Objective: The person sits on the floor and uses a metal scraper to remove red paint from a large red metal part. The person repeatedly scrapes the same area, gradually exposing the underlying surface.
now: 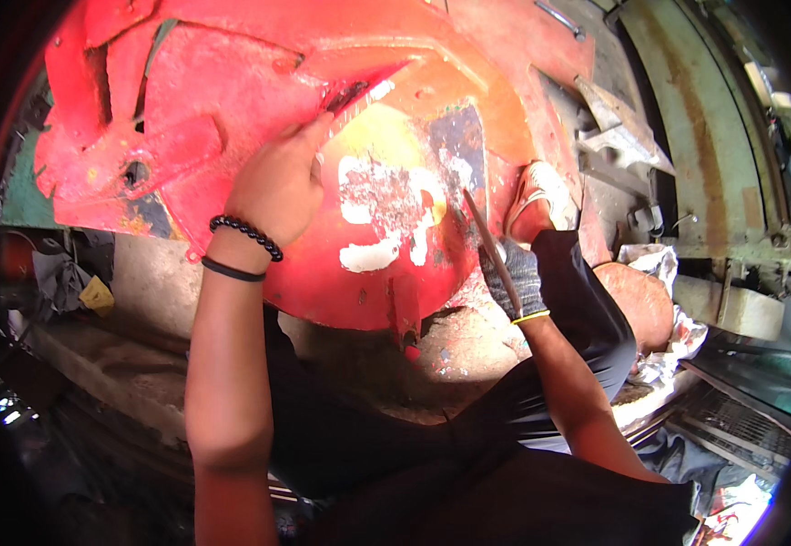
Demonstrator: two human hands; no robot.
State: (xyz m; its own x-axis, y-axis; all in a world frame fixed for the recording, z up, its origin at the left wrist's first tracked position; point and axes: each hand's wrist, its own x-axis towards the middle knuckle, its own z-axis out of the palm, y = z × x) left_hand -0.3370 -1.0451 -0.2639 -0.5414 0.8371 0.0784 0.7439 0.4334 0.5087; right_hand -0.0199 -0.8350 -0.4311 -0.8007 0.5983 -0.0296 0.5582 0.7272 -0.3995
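Observation:
Before me lies a large red-painted metal part (186, 82), its round face marked with white, yellow and dark worn patches. My left hand (277, 177), bare with a black bead bracelet, is closed at this face's upper left edge. From its fingers a narrow dark tool (350, 95) with a pale edge sticks out; its kind I cannot make out. My right hand (514, 278), in a dark knitted glove, is closed on a long thin dark rod-like tool (489, 235). The rod's tip points up toward the dark patch on the part's right side.
A shoe (541, 196) stands right of the red part. An angular grey metal piece (623, 132) lies farther right, near long greenish metal beams (687, 109). Below the part is a paint-spotted pale block (473, 350). A dark cloth (57, 282) lies at the left.

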